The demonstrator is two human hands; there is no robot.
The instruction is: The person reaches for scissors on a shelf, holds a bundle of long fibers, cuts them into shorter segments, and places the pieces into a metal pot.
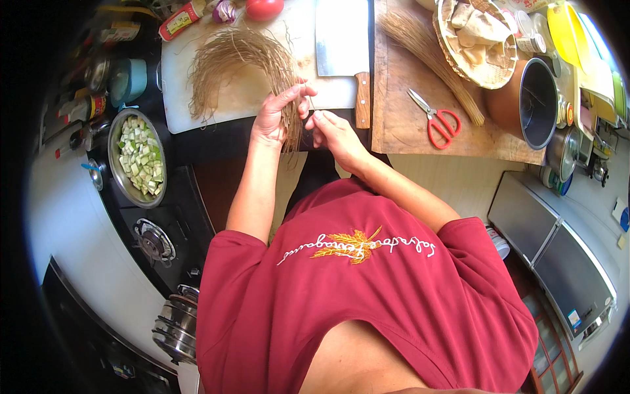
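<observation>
A loose bundle of thin, dry brown strands [239, 49] curves in an arch over a white cutting board [180, 108]. My left hand [275, 115] is closed round its right end, and loose ends hang below the palm past the board's front edge. Close beside it, my right hand [336, 136] has thumb and fingers pinched together on what looks like a single thin strand by the bundle. A broad cleaver [343, 43] with a wooden handle lies to the right of the bundle, its handle reaching past the board's edge.
On the wooden board [397, 134] at right lie red-handled scissors [438, 121], a second strand bundle [436, 59] and a woven basket [453, 49]. A dark-lined pot [537, 105] is tipped beside them. Left stands a steel bowl [118, 164] of diced green vegetable near a gas burner [154, 240].
</observation>
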